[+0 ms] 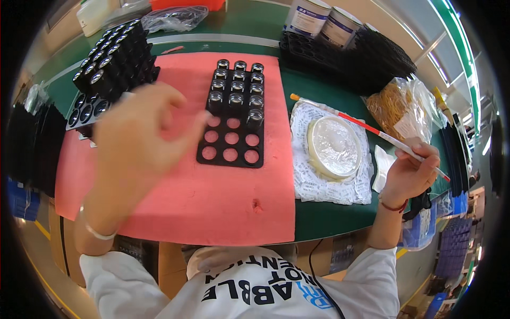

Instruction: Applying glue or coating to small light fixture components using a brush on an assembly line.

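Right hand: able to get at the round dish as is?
Likely yes. The right hand is close by, with only a flat-looking white piece between it and the round dish, though a brush occupies its grip.

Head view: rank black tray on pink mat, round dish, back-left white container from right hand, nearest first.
From the right hand:
1. Round dish: to its left.
2. Black tray: farther left, on pink mat.
3. White container: far back left.

The head camera faces downward and forward from above the shirt (pixel 138 287). Its fisheye view takes in the left hand (pixel 135 127), right hand (pixel 411 170) and bench (pixel 329 219) at close range.
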A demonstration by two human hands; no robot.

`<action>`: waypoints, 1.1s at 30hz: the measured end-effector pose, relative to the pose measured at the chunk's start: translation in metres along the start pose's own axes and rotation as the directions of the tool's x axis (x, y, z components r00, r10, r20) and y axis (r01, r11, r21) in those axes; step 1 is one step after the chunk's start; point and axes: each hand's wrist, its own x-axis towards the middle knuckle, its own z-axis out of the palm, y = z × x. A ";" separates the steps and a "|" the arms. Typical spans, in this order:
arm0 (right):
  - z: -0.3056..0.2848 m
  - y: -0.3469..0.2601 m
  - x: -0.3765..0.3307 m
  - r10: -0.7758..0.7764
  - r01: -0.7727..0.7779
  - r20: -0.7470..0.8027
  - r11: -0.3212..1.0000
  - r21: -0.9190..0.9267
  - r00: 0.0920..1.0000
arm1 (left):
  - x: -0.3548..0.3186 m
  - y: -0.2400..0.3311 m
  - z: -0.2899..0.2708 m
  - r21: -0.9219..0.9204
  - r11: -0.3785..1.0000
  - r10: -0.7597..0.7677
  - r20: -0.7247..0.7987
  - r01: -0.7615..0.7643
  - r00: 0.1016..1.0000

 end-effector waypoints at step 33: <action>-0.009 0.000 0.010 -0.159 0.162 0.140 0.987 -0.017 0.977 | -0.004 0.009 0.041 -0.572 0.812 0.006 0.210 0.117 0.978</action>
